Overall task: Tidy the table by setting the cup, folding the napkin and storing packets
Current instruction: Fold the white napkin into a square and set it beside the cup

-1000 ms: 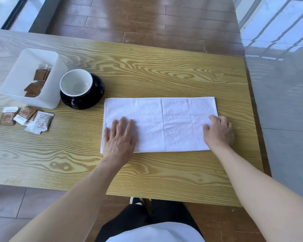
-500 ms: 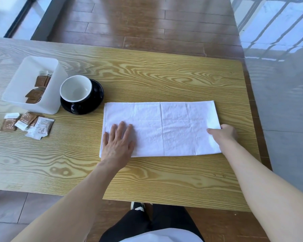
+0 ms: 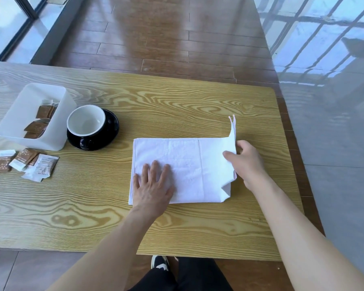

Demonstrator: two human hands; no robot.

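Note:
A white napkin (image 3: 189, 164) lies folded on the wooden table (image 3: 177, 106). My left hand (image 3: 153, 185) presses flat on its near left part, fingers spread. My right hand (image 3: 247, 162) pinches the napkin's right edge and holds it lifted, one corner sticking up. A black cup with a white inside (image 3: 86, 122) stands upright on a black saucer (image 3: 111, 127) to the left of the napkin. Several brown and white packets (image 3: 25, 162) lie loose at the table's left, and more packets (image 3: 40, 122) rest inside the white bin (image 3: 57, 131).
The table's right edge runs close beside my right hand, with grey floor beyond. Wooden floor lies past the far edge. My legs and a shoe (image 3: 160, 263) show below the near edge.
My right hand has gripped the napkin's right edge and lifted it off the table, moving it leftward. My left hand stays pressed on the left part.

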